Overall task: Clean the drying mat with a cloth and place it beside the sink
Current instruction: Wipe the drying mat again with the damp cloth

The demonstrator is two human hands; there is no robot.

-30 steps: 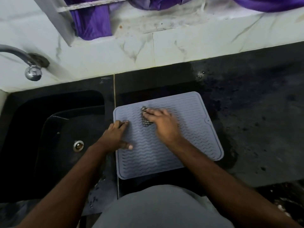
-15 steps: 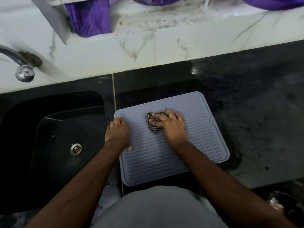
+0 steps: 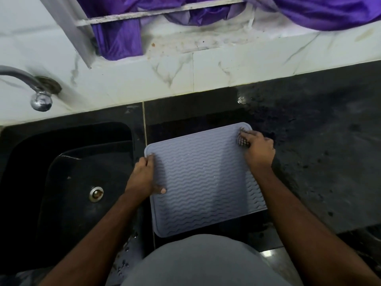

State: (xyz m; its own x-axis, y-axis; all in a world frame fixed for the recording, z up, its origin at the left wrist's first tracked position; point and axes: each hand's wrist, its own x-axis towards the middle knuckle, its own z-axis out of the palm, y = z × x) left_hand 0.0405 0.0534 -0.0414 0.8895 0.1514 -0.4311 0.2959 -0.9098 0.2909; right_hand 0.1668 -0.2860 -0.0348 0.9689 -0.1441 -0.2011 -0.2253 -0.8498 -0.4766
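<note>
the drying mat [image 3: 204, 180] lies flat on the counter [image 3: 321, 162], its left edge just beside the sink [image 3: 68, 182] and its near edge close to the counter's front edge. its long axis runs from the near-left corner region toward the far right, slightly skewed to the counter's front edge. the left hand [image 3: 144, 176] rests on the mat's left edge, fingers laid over the rim and thumb pressed on the ribbed surface. the right hand [image 3: 258, 149] sits at the far-right corner, fingers curled down on the cloth [image 3: 242, 141]. the unwiped-looking area lies toward the near edge, so the next stroke likely pulls back toward the body; the right hand is the working one.
</note>
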